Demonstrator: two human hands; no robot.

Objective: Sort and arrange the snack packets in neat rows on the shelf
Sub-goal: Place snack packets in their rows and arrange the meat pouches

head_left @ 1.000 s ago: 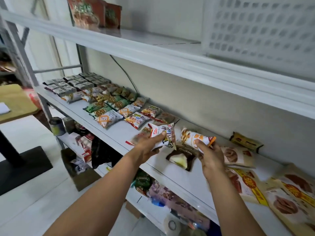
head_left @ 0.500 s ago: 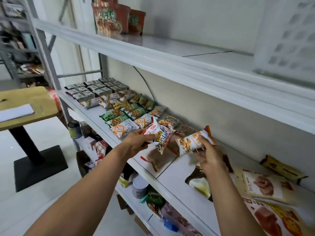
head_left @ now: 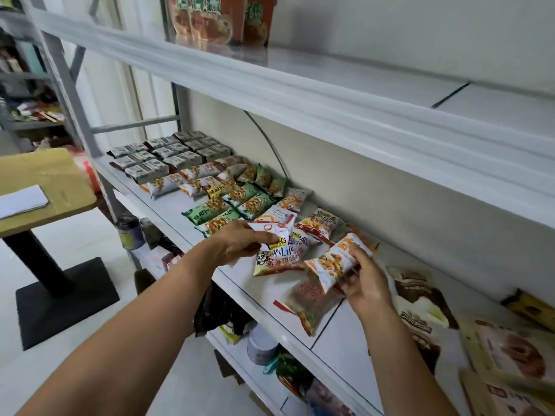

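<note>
Holding, left hand: I see its fingers curled on the top edge of a panda packet, yellow and white, which hangs just above the middle shelf.
Holding, right hand: thumb and fingers grasp an orange-and-white packet, tilted, just beside the panda packet.
White packet: against the left fingers; I cannot tell whether it is in the grip.
Reddish clear packet: flat on the middle shelf near the front edge, below the right hand's packet.
Grey packets: far left end of the middle shelf, in rows.
Green packets: in rows between the grey packets and the hands.
Brown pouches: lying loose to the right of the right hand.
Upper shelf: red pouches standing at the back.
Wooden table: left of the shelving, with a paper sheet on it.
</note>
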